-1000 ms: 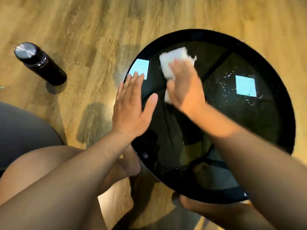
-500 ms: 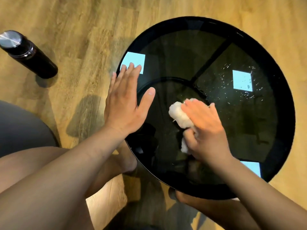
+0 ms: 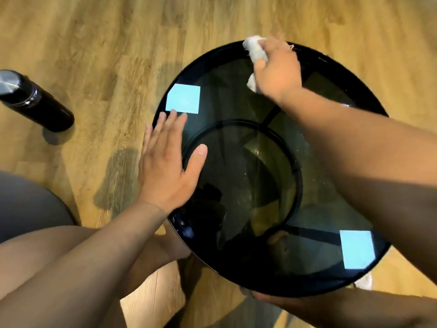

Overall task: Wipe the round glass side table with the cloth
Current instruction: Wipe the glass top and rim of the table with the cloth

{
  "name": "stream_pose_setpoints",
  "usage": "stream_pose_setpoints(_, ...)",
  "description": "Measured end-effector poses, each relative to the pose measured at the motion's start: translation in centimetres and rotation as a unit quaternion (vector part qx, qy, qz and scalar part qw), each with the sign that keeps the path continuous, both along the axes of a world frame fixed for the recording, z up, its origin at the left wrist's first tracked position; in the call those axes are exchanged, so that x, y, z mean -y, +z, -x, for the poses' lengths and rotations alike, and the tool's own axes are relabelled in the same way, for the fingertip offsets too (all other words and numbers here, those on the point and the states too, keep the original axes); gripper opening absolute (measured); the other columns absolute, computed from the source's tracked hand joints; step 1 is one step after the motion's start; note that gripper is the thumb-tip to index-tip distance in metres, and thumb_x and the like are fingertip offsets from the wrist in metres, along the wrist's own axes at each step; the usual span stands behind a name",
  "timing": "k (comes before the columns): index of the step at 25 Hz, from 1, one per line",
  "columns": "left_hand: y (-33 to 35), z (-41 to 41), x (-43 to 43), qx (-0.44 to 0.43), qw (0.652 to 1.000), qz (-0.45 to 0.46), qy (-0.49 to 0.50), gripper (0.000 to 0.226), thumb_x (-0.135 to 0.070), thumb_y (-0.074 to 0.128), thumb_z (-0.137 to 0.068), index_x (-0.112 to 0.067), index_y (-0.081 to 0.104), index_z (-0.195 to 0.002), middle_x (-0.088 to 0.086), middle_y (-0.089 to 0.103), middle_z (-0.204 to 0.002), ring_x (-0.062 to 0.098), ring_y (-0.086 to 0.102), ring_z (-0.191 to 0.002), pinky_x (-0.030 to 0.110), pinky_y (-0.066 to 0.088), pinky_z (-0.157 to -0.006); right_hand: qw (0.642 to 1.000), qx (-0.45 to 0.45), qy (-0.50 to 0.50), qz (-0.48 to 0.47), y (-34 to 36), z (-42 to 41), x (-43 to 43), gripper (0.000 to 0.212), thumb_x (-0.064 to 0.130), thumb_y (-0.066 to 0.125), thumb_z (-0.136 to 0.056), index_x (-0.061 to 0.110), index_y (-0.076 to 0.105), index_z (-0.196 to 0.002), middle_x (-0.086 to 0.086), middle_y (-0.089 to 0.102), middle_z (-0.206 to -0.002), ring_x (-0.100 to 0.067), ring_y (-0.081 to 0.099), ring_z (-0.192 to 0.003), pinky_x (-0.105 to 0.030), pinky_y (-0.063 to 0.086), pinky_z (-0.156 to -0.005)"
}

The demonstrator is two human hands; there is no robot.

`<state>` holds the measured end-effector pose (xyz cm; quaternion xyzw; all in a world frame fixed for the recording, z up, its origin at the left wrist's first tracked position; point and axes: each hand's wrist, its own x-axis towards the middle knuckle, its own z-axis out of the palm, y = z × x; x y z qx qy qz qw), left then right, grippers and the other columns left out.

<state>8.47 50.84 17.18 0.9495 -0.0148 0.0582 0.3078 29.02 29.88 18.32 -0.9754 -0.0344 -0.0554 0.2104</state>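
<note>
Now, against the frame 0.5 s earlier: the right hand (image 3: 276,67) has gone from the middle of the glass to the far rim, upper centre of the frame, taking the cloth (image 3: 254,50) with it. The fingers are curled round the bunched white cloth, which pokes out past the fingertips and below the thumb. The left hand (image 3: 165,166) has stayed where it was: flat, fingers straight and together, thumb spread, palm down on the left edge of the table (image 3: 227,95), holding nothing.

The table fills the centre and right of the frame. Its top is a dark, smoky round glass with a black rim. A black ring and spokes of the frame show through it. 2 pale blue square reflections (image 3: 183,98) lie on the glass, 1 upper left and 1 lower right. Fine specks show right of centre.

A black bottle (image 3: 35,102) with a silver cap stands on the wooden floor (image 3: 106,55) at the left, well apart from the table. A grey seat (image 3: 28,202) sits at the lower left. The right forearm crosses the right side of the glass and hides it. A small white scrap (image 3: 364,281) lies at the lower right rim; I cannot tell what it is.
</note>
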Motion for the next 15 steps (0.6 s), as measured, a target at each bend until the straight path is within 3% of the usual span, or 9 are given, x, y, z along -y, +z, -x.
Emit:
stream_pose_setpoints(4, -0.1, -0.1, 0.1, 0.001, 1.000, -0.003, 0.003, 0.069, -0.052, 0.028, -0.095, -0.010, 0.032, -0.149, 0.012, 0.030, -0.159, 0.025, 0.018, -0.150, 0.046, 0.009, -0.123, 0.998, 0.025, 0.054, -0.005, 0.0, 14.5, -0.2, 0.044, 0.014, 0.047, -0.088, 0.006, 0.055, -0.131, -0.018, 0.056, -0.134, -0.035, 0.048, -0.126, -0.040, 0.039, -0.103)
stream_pose_setpoints(6, -0.1, -0.1, 0.1, 0.001, 1.000, -0.006, 0.007, 0.068, -0.051, 0.029, -0.095, -0.010, 0.033, -0.150, 0.011, 0.030, -0.159, 0.025, 0.018, -0.150, 0.046, 0.009, -0.123, 0.997, 0.019, 0.075, -0.023, -0.3, 23.4, -0.4, 0.052, 0.016, 0.045, -0.083, 0.005, 0.055, -0.133, -0.020, 0.054, -0.138, -0.038, 0.045, -0.132, -0.050, 0.039, -0.109)
stream_pose_setpoints(9, -0.3, 0.0, 0.1, -0.005, 1.000, -0.021, 0.002, 0.067, -0.051, 0.028, -0.096, -0.012, 0.032, -0.150, 0.010, 0.028, -0.160, 0.024, 0.016, -0.151, 0.044, 0.007, -0.123, 0.990, -0.032, 0.137, -0.002, -0.7, 33.0, -0.2, 0.057, 0.020, 0.047, -0.080, 0.016, 0.051, -0.137, -0.006, 0.045, -0.148, -0.023, 0.032, -0.143, -0.042, 0.029, -0.117)
stream_pose_setpoints(11, -0.4, 0.0, 0.1, -0.005, 1.000, -0.030, -0.003, 0.067, -0.052, 0.027, -0.096, -0.012, 0.032, -0.150, 0.010, 0.028, -0.160, 0.024, 0.016, -0.151, 0.044, 0.007, -0.123, 0.981, -0.047, 0.187, 0.015, -0.3, 34.9, 2.7, 0.057, 0.021, 0.051, -0.079, 0.019, 0.051, -0.136, -0.001, 0.045, -0.148, -0.020, 0.033, -0.143, -0.037, 0.026, -0.119)
stream_pose_setpoints(13, -0.6, -0.1, 0.0, -0.002, 1.000, -0.030, -0.003, 0.068, -0.052, 0.026, -0.095, -0.012, 0.032, -0.150, 0.011, 0.029, -0.160, 0.025, 0.016, -0.151, 0.045, 0.007, -0.123, 0.991, -0.050, 0.124, 0.032, 0.4, 33.6, 7.7, 0.053, 0.019, 0.048, -0.081, 0.015, 0.058, -0.133, -0.003, 0.050, -0.144, -0.023, 0.039, -0.140, -0.036, 0.028, -0.117)
stream_pose_setpoints(15, -0.8, -0.2, -0.1, 0.001, 1.000, -0.022, 0.003, 0.069, -0.053, 0.025, -0.095, -0.012, 0.032, -0.150, 0.010, 0.029, -0.160, 0.025, 0.016, -0.151, 0.045, 0.008, -0.123, 0.996, -0.055, -0.045, 0.056, 0.9, 30.3, 13.2, 0.050, 0.015, 0.046, -0.084, 0.011, 0.059, -0.133, -0.008, 0.051, -0.145, -0.028, 0.043, -0.138, -0.036, 0.030, -0.115)
